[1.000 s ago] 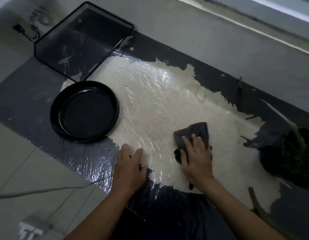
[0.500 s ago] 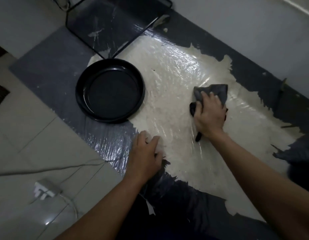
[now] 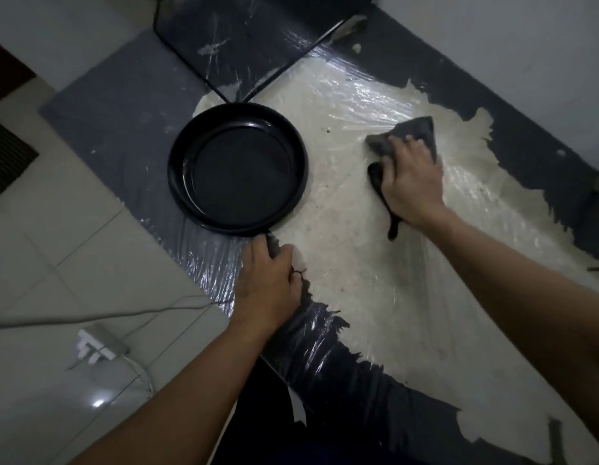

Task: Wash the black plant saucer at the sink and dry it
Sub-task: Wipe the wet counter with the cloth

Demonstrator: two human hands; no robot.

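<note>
I see 1 glossy round black plastic saucer (image 3: 237,169) sitting flat, open side up. It's circular, so no long axis. It straddles the crinkled grey plastic sheet (image 3: 123,129) and the torn cream film (image 3: 358,280). Left hand (image 3: 268,283) presses the sheet just beside the saucer's near rim, fingers nearly straight, holding nothing. Right hand (image 3: 408,182) presses the dark grey cloth (image 3: 422,129) flat, fingers extended.

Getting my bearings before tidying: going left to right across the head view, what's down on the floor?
White power strip → black saucer → right hand pressing the dark cloth.
</note>
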